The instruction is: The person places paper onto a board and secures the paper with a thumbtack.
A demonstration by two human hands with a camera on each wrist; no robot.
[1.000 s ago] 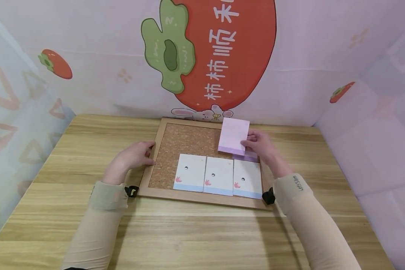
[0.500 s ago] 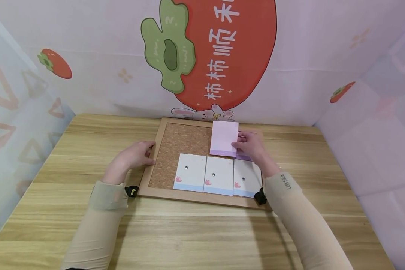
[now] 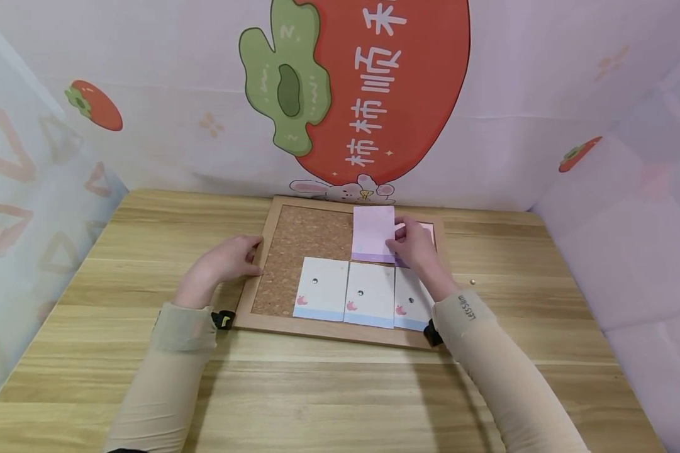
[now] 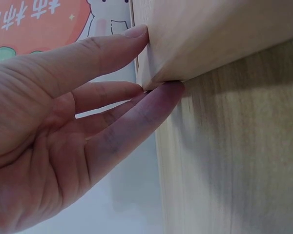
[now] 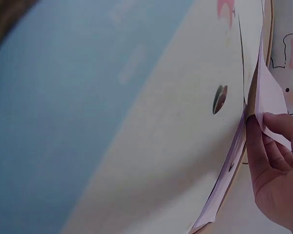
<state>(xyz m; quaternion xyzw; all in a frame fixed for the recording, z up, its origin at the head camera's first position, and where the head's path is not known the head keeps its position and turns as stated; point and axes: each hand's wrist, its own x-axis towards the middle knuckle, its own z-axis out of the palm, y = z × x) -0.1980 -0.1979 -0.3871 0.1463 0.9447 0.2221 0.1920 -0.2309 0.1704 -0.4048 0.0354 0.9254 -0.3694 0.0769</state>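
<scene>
My right hand (image 3: 418, 251) pinches a pink note sheet (image 3: 372, 229) with a purple bottom band by its right edge, over the upper part of the corkboard (image 3: 308, 233). In the right wrist view, thumb and fingers hold this sheet (image 5: 271, 95), which stands out from the board. Partly hidden behind that hand, a second purple-banded sheet (image 5: 228, 170) bears a tack. My left hand (image 3: 226, 259) grips the board's left wooden frame, thumb on one side and fingertips (image 4: 168, 92) at the underside edge. Three white sheets with blue bands, the middle sheet (image 3: 369, 308) among them, are tacked along the lower row.
A small tack (image 3: 472, 282) lies on the wooden table (image 3: 317, 396) to the right of the board. Behind the table hangs a printed backdrop (image 3: 396, 94) with a large red fruit and a rabbit.
My right hand has moved left with the pink sheet, which now sits lower and lines up above the middle white sheet. My left hand stays on the frame.
</scene>
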